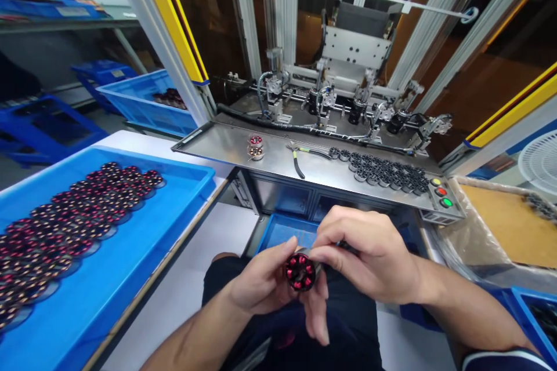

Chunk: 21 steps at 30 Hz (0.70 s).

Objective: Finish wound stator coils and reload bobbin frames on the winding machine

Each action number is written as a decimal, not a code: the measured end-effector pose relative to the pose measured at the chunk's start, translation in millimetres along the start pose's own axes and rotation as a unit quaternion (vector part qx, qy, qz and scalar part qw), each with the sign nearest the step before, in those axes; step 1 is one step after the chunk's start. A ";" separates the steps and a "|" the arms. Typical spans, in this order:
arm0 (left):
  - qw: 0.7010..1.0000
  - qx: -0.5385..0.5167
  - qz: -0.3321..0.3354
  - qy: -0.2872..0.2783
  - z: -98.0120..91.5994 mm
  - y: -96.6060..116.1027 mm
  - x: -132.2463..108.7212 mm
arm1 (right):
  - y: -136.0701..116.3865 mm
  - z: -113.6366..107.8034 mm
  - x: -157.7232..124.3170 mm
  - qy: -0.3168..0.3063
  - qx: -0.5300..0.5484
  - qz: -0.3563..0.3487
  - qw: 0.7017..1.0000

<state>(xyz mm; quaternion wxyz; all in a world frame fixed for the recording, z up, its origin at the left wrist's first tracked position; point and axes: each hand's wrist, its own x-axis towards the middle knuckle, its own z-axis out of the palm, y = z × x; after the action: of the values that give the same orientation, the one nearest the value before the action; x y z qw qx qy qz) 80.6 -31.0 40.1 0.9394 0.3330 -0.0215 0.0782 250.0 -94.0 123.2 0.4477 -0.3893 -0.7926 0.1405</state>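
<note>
Both hands are working over the lap, in the gap between the table edge on the left and the steel shelf [270, 157] ahead. Free room is tight: the shelf's front lip is sitting just beyond the knuckles, and the white table's edge is running diagonally close to the left forearm.

The left hand [261, 281] is cupping a wound stator [300, 271], fingers curled around its body, red coils facing the camera. The right hand [369, 255] is pinching the stator's upper rim with thumb and forefinger closed on it. Something dark is showing between the right fingers; I can't tell what.

The shelf is carrying a small stack of wound parts [255, 148], a pair of cutters [300, 157], a cluster of bare black cores [383, 173] and a button panel [440, 191] at its right end. The winding machine [348, 69] is standing behind it, inside yellow-edged frame posts.

Containers:
- The blue tray [130, 255] on the white table is holding rows of wound stators [78, 208] along its far side, with the near half bare.
- A blue bin [139, 98] further back is holding a few dark parts.
- A blue drawer bin [282, 232] is sitting under the shelf, just beyond the hands; contents are hidden.
- A plastic-lined box [500, 220] on the right is showing a brown bottom, with some dark parts at its far edge.
</note>
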 end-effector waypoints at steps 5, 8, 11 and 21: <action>0.980 0.083 0.153 0.101 8.7 3.8 -4.1 | 4.3 -5.6 -0.1 0.035 -0.036 0.033 0.998; 0.946 0.082 0.272 0.159 9.5 7.6 -4.6 | 5.6 -4.9 1.9 0.050 -0.030 0.054 0.997; 0.948 0.039 0.269 0.163 5.4 9.4 -0.2 | 7.4 -1.5 4.7 0.052 0.026 0.029 0.998; 0.979 0.088 0.160 0.093 1.3 4.3 -1.1 | 13.2 -1.7 0.9 0.084 -0.007 0.025 0.996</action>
<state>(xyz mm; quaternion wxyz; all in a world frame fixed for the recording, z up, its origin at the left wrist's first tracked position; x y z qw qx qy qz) 78.8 -28.6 43.6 0.8795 0.3982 0.0202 0.2599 257.7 -84.9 117.2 0.5066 -0.4224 -0.7430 0.1130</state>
